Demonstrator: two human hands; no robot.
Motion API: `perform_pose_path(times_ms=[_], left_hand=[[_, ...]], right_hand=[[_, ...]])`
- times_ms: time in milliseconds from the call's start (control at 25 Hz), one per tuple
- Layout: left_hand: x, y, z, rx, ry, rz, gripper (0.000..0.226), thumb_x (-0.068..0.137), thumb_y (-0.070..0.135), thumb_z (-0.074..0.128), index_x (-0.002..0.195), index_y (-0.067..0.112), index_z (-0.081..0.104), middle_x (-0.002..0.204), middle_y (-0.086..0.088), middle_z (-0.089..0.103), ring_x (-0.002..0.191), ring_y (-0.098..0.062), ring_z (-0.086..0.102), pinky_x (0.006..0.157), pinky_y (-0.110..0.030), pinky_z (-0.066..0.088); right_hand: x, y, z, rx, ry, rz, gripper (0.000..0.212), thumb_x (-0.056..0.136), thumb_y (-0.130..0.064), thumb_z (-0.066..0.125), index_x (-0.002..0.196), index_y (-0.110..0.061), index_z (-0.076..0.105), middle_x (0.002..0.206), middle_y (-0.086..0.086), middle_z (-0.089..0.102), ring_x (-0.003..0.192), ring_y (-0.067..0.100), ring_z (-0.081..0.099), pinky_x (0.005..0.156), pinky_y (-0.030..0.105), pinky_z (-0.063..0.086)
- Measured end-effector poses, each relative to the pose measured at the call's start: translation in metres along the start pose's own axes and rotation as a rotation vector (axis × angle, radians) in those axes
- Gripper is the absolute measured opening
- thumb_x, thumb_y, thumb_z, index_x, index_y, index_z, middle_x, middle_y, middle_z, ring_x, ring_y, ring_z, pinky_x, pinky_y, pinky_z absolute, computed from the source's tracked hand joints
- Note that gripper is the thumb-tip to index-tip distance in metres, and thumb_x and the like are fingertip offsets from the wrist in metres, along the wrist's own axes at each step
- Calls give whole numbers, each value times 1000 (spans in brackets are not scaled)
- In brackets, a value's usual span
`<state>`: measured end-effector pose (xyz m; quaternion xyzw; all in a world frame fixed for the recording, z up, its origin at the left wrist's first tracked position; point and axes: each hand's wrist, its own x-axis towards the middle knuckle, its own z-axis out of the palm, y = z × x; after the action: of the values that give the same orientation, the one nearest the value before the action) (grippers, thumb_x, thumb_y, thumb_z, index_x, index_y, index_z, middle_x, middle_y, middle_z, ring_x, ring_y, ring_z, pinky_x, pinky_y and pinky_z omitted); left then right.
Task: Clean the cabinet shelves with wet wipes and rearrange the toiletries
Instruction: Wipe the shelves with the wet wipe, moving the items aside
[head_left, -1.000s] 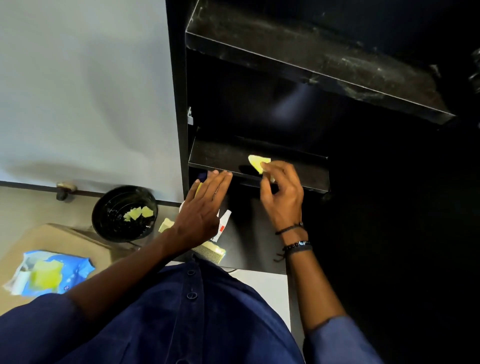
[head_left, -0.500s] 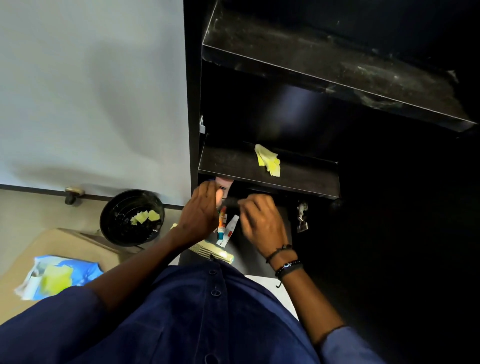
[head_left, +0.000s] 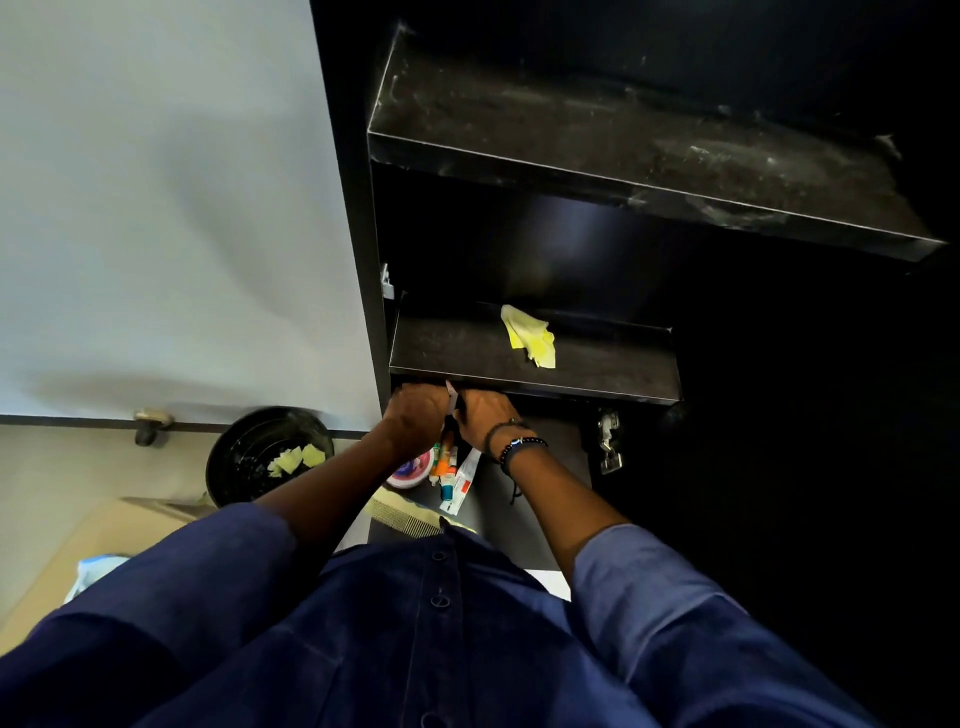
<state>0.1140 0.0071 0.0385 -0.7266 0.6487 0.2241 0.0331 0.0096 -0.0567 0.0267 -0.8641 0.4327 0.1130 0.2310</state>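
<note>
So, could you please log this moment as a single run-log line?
crumpled yellow wet wipe: on black middle shelf | left hand, right hand: together under that shelf, above colourful toiletry tubes, grip unclear

A round black bin (head_left: 244, 441) stands on the pale floor (head_left: 78, 467) at the foot of the white wall (head_left: 156, 208), against the dark skirting strip (head_left: 62, 419). Left of it a metal doorstop (head_left: 151, 427) sits at that strip. A tan cardboard box (head_left: 104, 540) lies at the floor's lower left edge. A metal hinge (head_left: 608, 441) glints in the dark at the right
</note>
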Motion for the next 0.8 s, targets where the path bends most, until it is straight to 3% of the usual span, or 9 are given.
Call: perform_pose_path(times_ms=[160, 280, 400, 560, 640, 720, 800], left_hand=[[8, -1, 0, 0, -2, -18, 36, 90, 14, 57, 123, 2, 53, 130, -14, 56, 120, -27, 52, 101, -30, 37], [13, -3, 2, 22, 4, -72, 33, 91, 17, 58, 121, 6, 55, 126, -13, 60, 115, -27, 57, 96, -31, 43], [17, -5, 5, 16, 5, -113, 32, 92, 19, 56, 122, 7, 54, 124, -14, 60, 114, -29, 57, 94, -33, 46], [12, 3, 3, -80, 166, -90, 36, 89, 6, 56, 125, 6, 53, 123, -14, 60, 114, -30, 57, 94, -32, 43], [6, 16, -5, -171, 312, 37, 32, 76, -5, 59, 106, 2, 67, 100, -16, 70, 93, -26, 68, 83, -28, 47], [11, 28, 0, -171, 346, 105, 28, 71, 8, 54, 94, 6, 72, 84, -15, 73, 77, -27, 71, 70, -27, 51], [22, 43, 8, -220, 228, 18, 30, 92, 17, 43, 110, 8, 65, 106, -17, 68, 101, -33, 64, 88, -35, 48]], right_hand=[[7, 1, 7, -36, 55, 20, 29, 96, -20, 45, 115, -6, 63, 115, 18, 65, 106, 34, 61, 90, 36, 46], [11, 8, 9, -15, 84, 35, 33, 97, -18, 41, 123, -5, 58, 126, 20, 59, 115, 35, 56, 96, 39, 43], [15, 17, 11, 118, 194, 90, 42, 97, -18, 45, 136, -5, 46, 144, 19, 43, 134, 33, 39, 113, 35, 27], [10, 20, 11, 298, 321, 132, 46, 93, -17, 53, 136, -3, 46, 147, 19, 38, 139, 32, 31, 118, 30, 14], [-1, 27, 5, 403, 399, 171, 41, 91, -14, 57, 129, 2, 53, 139, 23, 47, 133, 34, 40, 113, 27, 21], [-15, 41, 0, 411, 380, 242, 26, 90, -14, 57, 107, 4, 67, 116, 26, 63, 112, 37, 56, 95, 31, 39], [-27, 61, -4, 411, 396, 340, 23, 89, -15, 56, 92, 4, 68, 100, 25, 67, 97, 39, 61, 80, 36, 45]])
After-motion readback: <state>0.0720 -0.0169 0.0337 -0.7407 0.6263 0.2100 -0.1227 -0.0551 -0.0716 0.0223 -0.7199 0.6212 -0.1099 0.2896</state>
